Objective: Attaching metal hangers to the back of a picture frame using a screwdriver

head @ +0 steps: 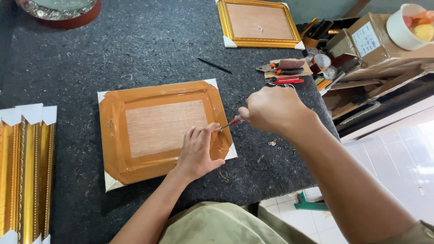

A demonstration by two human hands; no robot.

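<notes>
We have the picture frame with its brown taped back and wooden backing panel (165,131) lying face down near the middle of the dark felt-covered counter (135,45), white corner protectors showing at its corners. Our left hand (196,153) lies flat on the frame's lower right part, fingers spread and pressing it down, holding nothing. Our right hand (273,108) is closed around a small red-handled screwdriver (231,122), whose tip meets the frame's right edge at about 3 o'clock. Judging by what lies there, the backing is already taped all round, and small metal fittings sit at the top edge near 12 o'clock and the left edge near 9 o'clock; the right-edge fitting seems to be the one in hand, and whether it is fully seated we cannot tell. At 1 o'clock on the counter lies another gold-edged frame with a bare wooden back (259,22), without tape. Red-handled pliers and cutters (285,74) rest at 2 o'clock, and gold moulding lengths (25,171) stand at 9 o'clock.
</notes>
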